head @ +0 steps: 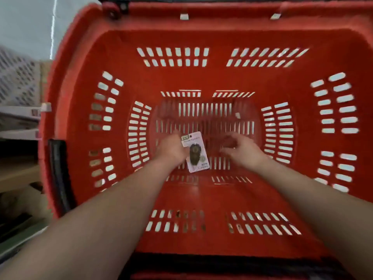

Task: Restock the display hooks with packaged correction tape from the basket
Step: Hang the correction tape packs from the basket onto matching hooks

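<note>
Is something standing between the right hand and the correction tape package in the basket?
Nothing visible. The package lies on the basket floor, and the right hand hovers beside it over bare slats. The left hand is at its left edge.

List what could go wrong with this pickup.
The left hand covers only the left edge of the correction tape package, so it may slip loose. The right hand is blurred and close by; it could knock the package. The basket has a slotted floor that might snag a corner.

Bare left forearm (121,201) and left hand (171,148), bare right forearm (302,188) and right hand (245,151), both motion-blurred.
</note>
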Demonstrator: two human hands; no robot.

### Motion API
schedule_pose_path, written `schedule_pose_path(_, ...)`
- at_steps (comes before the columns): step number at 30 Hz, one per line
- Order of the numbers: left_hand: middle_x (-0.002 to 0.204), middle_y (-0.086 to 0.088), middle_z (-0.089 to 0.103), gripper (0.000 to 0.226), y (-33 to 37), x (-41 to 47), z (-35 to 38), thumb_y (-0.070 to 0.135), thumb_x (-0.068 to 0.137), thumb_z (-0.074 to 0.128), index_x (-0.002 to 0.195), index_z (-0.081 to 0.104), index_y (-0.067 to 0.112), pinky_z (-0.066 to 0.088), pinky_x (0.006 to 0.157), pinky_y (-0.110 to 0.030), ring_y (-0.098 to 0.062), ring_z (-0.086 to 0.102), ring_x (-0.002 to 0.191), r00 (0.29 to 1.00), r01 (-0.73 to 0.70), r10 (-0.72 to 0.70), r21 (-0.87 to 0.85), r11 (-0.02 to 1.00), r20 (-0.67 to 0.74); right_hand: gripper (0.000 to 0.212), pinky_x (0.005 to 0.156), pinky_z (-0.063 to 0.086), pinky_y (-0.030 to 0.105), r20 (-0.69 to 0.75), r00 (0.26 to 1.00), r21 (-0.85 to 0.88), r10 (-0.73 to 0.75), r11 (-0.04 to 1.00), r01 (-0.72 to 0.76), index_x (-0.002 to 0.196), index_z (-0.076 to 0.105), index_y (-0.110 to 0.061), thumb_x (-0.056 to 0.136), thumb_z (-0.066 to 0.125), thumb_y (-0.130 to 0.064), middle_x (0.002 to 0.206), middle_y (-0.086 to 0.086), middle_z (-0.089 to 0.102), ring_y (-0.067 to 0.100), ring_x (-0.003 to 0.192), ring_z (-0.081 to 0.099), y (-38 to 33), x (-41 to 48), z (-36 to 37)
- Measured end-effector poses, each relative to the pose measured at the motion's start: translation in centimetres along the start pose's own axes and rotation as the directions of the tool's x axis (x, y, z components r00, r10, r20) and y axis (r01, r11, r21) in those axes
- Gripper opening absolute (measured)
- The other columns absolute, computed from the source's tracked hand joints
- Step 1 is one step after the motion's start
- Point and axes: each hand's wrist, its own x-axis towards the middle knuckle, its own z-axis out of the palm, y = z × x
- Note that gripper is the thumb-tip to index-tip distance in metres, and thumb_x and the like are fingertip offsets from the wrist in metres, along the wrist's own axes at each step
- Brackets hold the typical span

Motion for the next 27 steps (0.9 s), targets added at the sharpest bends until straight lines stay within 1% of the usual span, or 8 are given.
schedule_pose_path(3,0.146,-0.015,0.041,0.075,-0.7,4.9,4.6,0.042,0.084,0.073,0.144,0.035,0.018,0.041,0.107,-0.049,-0.037,0.042,0.133,0.999,-0.05,0.051,0.151,0.987,-0.003,0.049,0.048,0.047,0.018,0.069,0.996,0.023,0.056,0.998,-0.058,0.142,0.047,-0.017,0.095,0.059,-0.011,0.112,0.005,0.065,0.017,0.068,0.062,2.5,4.4,3.8)
schedule_pose_path(8,0.143,-0.012,0.035,0.084,-1.4,8.1,6.2,0.046,0.074,0.08,0.139,0.036,0.014,0.044,0.1,-0.05,-0.034,0.033,0.133,0.974,-0.179,0.22,0.412,0.893,-0.053,0.055,0.084,0.05,0.029,0.138,0.988,0.136,0.074,0.986,-0.093,0.14,0.049,-0.01,0.087,0.064,-0.002,0.124,0.011,0.066,0.026,0.109,0.063,4.0,7.4,8.3)
schedule_pose_path(11,0.135,-0.011,0.041,0.077,-1.7,8.8,6.0,0.051,0.07,0.082,0.126,0.047,0.011,0.042,0.097,-0.046,-0.033,0.037,0.128,0.982,-0.165,0.185,0.351,0.922,-0.025,0.045,0.075,0.044,0.027,0.143,0.985,0.161,0.095,0.98,-0.118,0.127,0.055,-0.008,0.083,0.066,-0.002,0.101,0.007,0.065,0.023,0.096,0.061,3.4,8.2,9.3)
schedule_pose_path(15,0.096,-0.007,0.061,0.04,-1.7,8.6,4.7,0.036,0.075,0.083,0.089,0.053,0.014,0.041,0.067,-0.035,-0.027,0.056,0.089,0.99,-0.134,0.129,0.085,0.987,0.054,0.034,0.071,0.04,0.028,0.187,0.974,0.216,0.127,0.962,-0.167,0.109,0.054,-0.014,0.081,0.072,-0.006,0.094,0.002,0.054,0.019,0.089,0.052,2.2,8.2,9.3)
schedule_pose_path(18,0.078,0.004,0.055,0.023,-1.6,6.7,2.2,0.016,0.083,0.077,0.089,0.056,0.015,0.036,0.056,-0.023,-0.018,0.053,0.073,0.995,-0.085,0.071,-0.227,0.97,-0.069,0.057,0.068,0.042,0.022,0.194,0.974,0.335,0.118,0.925,-0.179,0.129,0.048,-0.015,0.08,0.077,-0.009,0.112,0.0,0.056,0.017,0.099,0.054,1.2,6.5,7.2)
schedule_pose_path(21,0.087,0.006,0.063,0.028,-0.6,2.9,-0.6,0.0,0.086,0.068,0.103,0.059,0.02,0.045,0.061,-0.021,-0.012,0.06,0.077,0.976,-0.042,-0.114,-0.677,0.735,-0.184,0.058,0.094,0.051,0.035,0.266,0.955,0.577,0.134,0.771,-0.269,0.13,0.047,-0.022,0.083,0.077,-0.011,0.118,0.0,0.066,0.016,0.106,0.062,-0.6,3.4,3.6)
schedule_pose_path(24,0.097,-0.002,0.067,0.041,1.2,-3.0,-3.6,-0.014,0.084,0.062,0.099,0.057,0.024,0.054,0.07,-0.031,-0.017,0.065,0.082,0.964,-0.067,-0.197,-0.884,0.463,-0.177,0.033,0.084,0.054,0.032,0.3,0.953,0.843,0.036,0.457,-0.283,0.119,0.062,-0.02,0.089,0.069,-0.009,0.107,0.0,0.075,0.015,0.099,0.072,-4.4,-0.4,0.6)
schedule_pose_path(27,0.097,-0.003,0.073,0.04,2.9,-9.9,-7.0,-0.016,0.082,0.063,0.096,0.059,0.022,0.055,0.072,-0.038,-0.021,0.069,0.083,0.993,-0.055,-0.064,-0.882,0.468,-0.095,0.019,0.073,0.059,0.033,0.138,0.99,0.94,-0.016,0.317,-0.126,0.109,0.066,-0.009,0.092,0.061,-0.004,0.095,0.009,0.075,0.02,0.084,0.073,-9.2,-4.9,-2.2)
